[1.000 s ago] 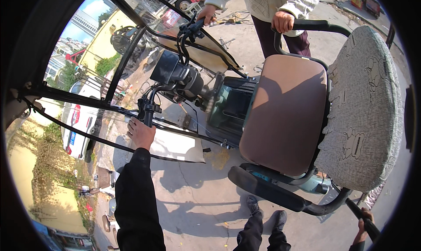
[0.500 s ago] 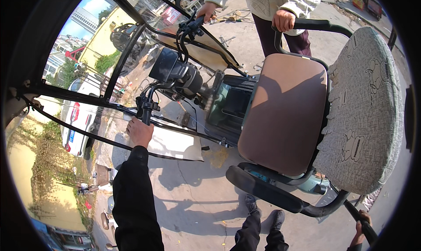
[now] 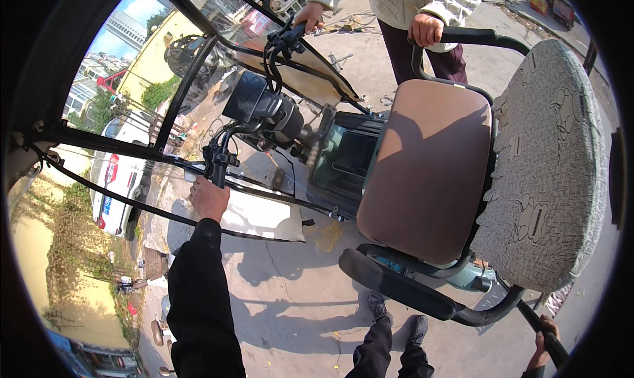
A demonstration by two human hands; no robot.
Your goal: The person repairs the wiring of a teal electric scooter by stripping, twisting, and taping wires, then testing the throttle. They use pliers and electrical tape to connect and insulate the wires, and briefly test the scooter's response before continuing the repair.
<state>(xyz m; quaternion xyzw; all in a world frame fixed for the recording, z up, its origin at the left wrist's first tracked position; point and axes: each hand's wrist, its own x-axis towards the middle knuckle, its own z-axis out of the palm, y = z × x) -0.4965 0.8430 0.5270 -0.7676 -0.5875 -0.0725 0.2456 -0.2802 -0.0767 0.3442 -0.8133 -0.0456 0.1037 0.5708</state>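
Note:
My left hand (image 3: 210, 198) is closed around the near handlebar grip (image 3: 218, 175) of a small covered electric tricycle. At the lower right, my right hand (image 3: 543, 343) is wrapped round a black frame bar (image 3: 536, 322) behind the seat. Between my arms lies the brown seat cushion (image 3: 426, 173). Its backrest (image 3: 545, 167) wears a grey patterned cloth cover. The near padded armrest (image 3: 396, 285) runs along the seat's side. Forward of the seat, a dark display housing (image 3: 246, 99) sits between the handlebar ends.
Across the vehicle stands a person in a cream jacket (image 3: 413, 8), one hand on the far grip (image 3: 290, 38), the other on the far armrest (image 3: 469, 36). Black canopy tubes (image 3: 188, 91) with clear sheeting cross the left. A white car (image 3: 122, 186) is parked beyond. Concrete (image 3: 284, 279) lies underfoot.

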